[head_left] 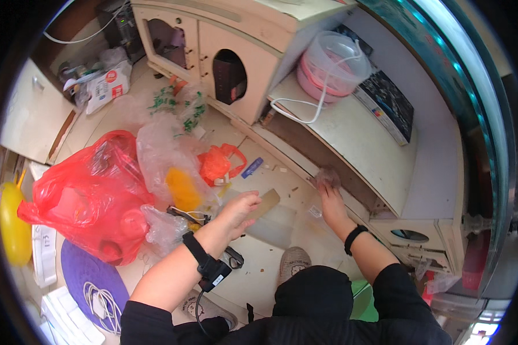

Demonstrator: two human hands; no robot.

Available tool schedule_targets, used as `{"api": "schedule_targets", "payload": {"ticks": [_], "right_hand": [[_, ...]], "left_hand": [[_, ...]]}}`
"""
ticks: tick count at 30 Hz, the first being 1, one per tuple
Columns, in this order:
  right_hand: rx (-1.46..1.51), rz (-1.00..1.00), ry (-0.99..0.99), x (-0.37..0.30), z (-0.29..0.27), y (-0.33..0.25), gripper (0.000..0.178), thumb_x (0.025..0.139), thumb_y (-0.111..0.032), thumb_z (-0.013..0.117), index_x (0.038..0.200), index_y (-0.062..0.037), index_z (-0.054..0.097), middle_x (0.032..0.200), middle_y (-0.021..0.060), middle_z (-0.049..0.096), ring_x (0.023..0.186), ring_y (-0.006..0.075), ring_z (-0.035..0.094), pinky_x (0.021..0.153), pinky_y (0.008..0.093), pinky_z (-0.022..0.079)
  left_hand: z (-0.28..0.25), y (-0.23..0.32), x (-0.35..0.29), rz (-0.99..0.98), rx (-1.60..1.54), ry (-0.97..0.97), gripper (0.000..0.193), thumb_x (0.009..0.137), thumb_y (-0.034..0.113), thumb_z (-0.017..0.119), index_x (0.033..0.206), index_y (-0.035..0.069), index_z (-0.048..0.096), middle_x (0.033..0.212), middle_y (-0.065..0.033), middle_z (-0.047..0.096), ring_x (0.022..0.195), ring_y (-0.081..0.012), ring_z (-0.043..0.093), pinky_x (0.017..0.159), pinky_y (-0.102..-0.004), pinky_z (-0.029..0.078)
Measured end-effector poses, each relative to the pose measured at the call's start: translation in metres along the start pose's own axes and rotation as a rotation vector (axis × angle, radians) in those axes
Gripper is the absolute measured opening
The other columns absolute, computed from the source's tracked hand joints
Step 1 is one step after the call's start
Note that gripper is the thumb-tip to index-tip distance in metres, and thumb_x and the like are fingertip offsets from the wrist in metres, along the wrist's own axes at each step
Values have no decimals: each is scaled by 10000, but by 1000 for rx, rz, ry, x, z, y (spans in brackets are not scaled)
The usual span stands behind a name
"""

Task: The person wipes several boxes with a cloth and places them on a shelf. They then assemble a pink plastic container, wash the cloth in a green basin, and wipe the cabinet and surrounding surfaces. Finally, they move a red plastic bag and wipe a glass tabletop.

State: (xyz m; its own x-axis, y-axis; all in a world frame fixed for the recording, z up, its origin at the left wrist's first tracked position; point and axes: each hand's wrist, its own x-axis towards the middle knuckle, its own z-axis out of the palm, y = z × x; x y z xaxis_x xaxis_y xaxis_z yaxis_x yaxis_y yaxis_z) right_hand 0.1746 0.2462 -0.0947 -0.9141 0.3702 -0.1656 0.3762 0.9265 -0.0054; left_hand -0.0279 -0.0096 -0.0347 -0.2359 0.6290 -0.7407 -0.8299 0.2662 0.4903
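Note:
My left hand [240, 214] is over the floor with its fingers stretched out and apart. Just beyond its fingertips is a flat brown strip [269, 202], and I see no grip on it. A crumpled piece of clear plastic [327, 176] is at the fingertips of my right hand [331, 202], which reaches to the front edge of the low cabinet shelf. The fingers of that hand are bent over the plastic and partly hide it. Left of my left hand, a large red plastic bag [92, 192] bulges with things inside, beside a clear plastic bag [170, 149].
A pink-and-clear tub [334, 66] and a dark flat box [385, 106] stand on the white cabinet [339, 138]. An orange-red bag [214, 164] and a blue packet [252, 167] lie on the floor. A purple round mat [92, 276] carries a coiled white cable [102, 302].

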Motion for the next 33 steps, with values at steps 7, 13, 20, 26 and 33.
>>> {"api": "schedule_targets", "payload": {"ticks": [7,13,20,26,33], "right_hand": [[681,615,-183,-85,-18,51,434,773,34,473,1199,5,551,1163,167,600,1012,331,585,916,370,469],[2066,474,-300,-61,-85,22,490,721,68,414,1189,23,553,1167,129,611,1096,247,590,953,366,471],[2137,261,-473,-27,-105,-25,541,737,94,465,1272,16,455,1237,139,563,1139,248,571,987,397,468],[1447,478,-511,-26,-77,-36,388,846,-111,704,1159,-25,490,1049,105,613,936,175,625,726,327,543],[2533,558,-474,-45,-44,-52,359,918,-70,552,1263,-109,464,1250,97,537,1162,239,523,940,382,464]], "left_hand": [[11,-1,-2,-57,36,-15,580,836,221,626,1375,107,443,1274,-46,494,1181,-170,442,1029,-448,280],[45,-6,9,-22,203,-160,701,779,220,607,1434,130,374,1408,-73,399,1300,-210,366,1076,-486,232],[61,-1,22,-29,-3,-369,486,864,141,611,1320,55,469,1133,-87,602,965,-190,604,857,-365,477],[64,-21,32,277,212,-154,212,887,81,581,1093,36,584,958,-59,634,809,-140,613,693,-279,518],[80,-55,18,568,1174,-359,535,784,44,548,1317,22,521,1495,-205,315,1394,-323,310,1107,-390,309]]}}
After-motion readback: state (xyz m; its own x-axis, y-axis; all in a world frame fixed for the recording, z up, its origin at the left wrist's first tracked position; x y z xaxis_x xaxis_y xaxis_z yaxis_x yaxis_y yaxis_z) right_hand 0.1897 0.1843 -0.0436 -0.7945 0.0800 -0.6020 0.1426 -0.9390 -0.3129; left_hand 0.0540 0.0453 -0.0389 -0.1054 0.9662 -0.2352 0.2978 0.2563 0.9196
